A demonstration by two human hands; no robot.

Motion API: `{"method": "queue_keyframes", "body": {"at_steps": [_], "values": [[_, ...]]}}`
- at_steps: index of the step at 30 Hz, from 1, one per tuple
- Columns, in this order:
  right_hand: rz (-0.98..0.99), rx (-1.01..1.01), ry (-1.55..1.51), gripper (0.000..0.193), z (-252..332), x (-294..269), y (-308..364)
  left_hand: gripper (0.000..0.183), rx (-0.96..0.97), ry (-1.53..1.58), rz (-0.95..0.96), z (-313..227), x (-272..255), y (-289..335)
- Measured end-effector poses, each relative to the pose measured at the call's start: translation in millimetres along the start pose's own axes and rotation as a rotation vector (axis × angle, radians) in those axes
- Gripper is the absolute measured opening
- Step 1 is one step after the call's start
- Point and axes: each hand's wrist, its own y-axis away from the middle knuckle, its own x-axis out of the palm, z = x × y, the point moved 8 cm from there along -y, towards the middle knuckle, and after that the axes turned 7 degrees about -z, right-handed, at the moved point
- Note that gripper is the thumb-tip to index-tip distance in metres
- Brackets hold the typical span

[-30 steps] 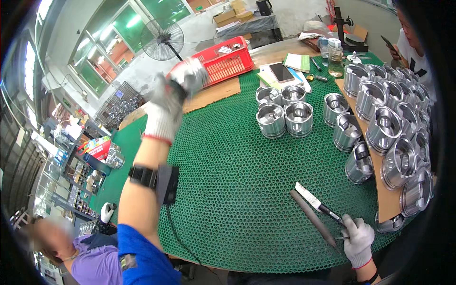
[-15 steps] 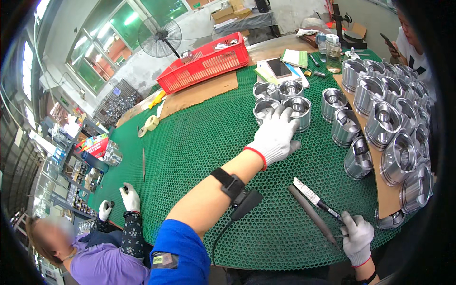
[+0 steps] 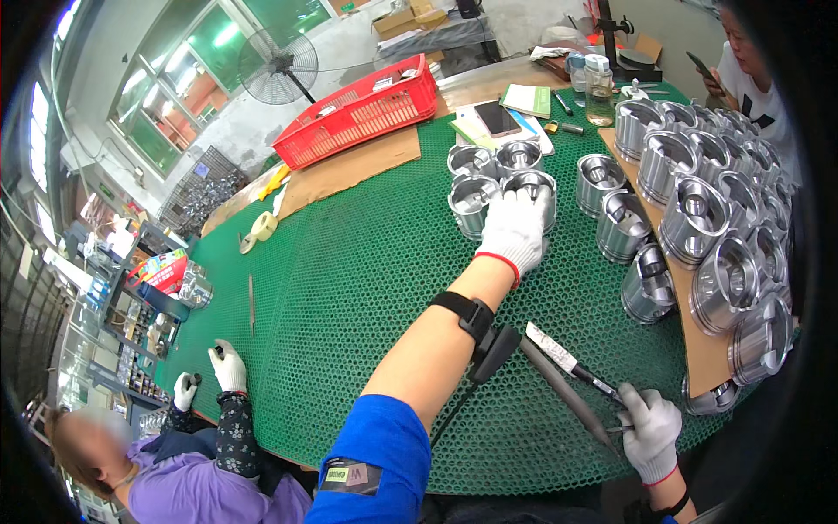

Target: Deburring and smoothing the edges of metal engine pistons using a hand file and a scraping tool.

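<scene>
My left hand point(image 3: 515, 229), in a white knit glove with a red cuff, reaches across the table. Its fingers are bent over the rim of a silver metal piston point(image 3: 543, 183), the front right one of a small cluster. Beside it stands another piston point(image 3: 472, 206). My right hand point(image 3: 650, 430), gloved too, is closed low at the right; a thin dark tip shows at its fingers, but what it holds I cannot make out. Next to it lie a black-and-white marker point(image 3: 572, 364) and a long grey file point(image 3: 567, 395).
Many pistons point(image 3: 694, 218) crowd a cardboard sheet point(image 3: 705, 362) at right; several more stand beside it. A red crate point(image 3: 358, 113), phone point(image 3: 497, 120), jar point(image 3: 599, 92) and tape roll point(image 3: 264, 226) lie farther back. A co-worker point(image 3: 201, 472) sits left; another person point(image 3: 751, 83) holds a phone.
My left hand has shifted from between the front pistons onto the right one, its fingers now bent at its rim. My right hand stays nearly in place. The view has turned slightly.
</scene>
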Motion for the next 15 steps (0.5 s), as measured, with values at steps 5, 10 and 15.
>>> {"method": "queue_keyframes", "body": {"at_steps": [5, 10, 15], "values": [[0.018, 0.033, -0.021, 0.048, 2.4, -4.8, -2.1, 0.066, -0.011, -0.066, 0.132, 5.0, 11.3, -16.3], [0.051, 0.032, -0.007, 0.047, -1.1, 0.4, -5.7, 0.063, -0.19, -0.067, -0.005, 39.2, -4.7, 4.6], [0.051, 0.036, -0.021, 0.047, -1.0, -4.4, -2.4, 0.053, -0.16, 0.119, 0.354, 53.9, 8.4, -2.2]]}}
